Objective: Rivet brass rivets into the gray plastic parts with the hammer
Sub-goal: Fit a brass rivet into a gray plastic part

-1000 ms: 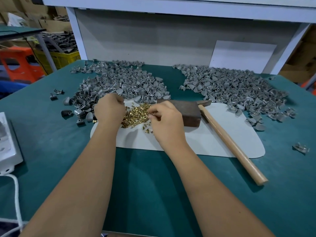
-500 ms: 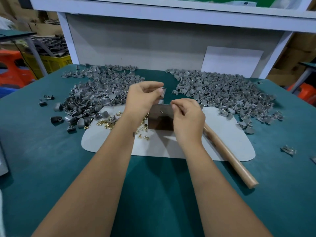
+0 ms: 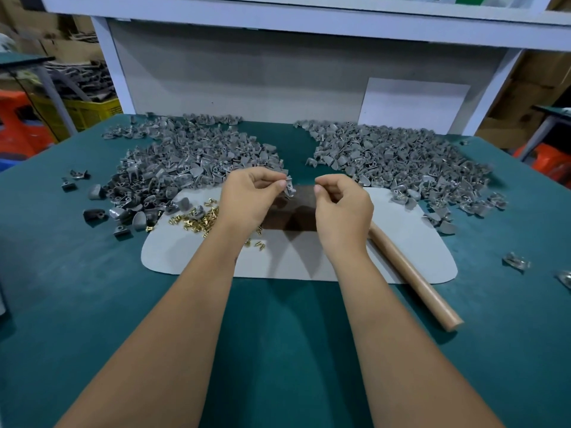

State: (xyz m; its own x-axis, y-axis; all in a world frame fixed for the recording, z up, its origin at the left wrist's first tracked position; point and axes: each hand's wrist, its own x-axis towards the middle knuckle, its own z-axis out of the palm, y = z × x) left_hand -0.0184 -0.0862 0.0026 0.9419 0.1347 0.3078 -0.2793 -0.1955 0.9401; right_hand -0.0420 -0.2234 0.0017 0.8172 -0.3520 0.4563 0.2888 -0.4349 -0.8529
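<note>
1 s ago both my hands were down in the rivets (image 3: 197,218) on the mat (image 3: 401,242). Now my left hand (image 3: 250,199) is up over the hammer (image 3: 296,211), pinching a gray part (image 3: 289,188) at its fingertips. My right hand (image 3: 341,208) has risen too, its thumb and forefinger pinched together just beside the part; whatever they hold is too small to see. Half a second ago the 2 hands were closer together.
</note>
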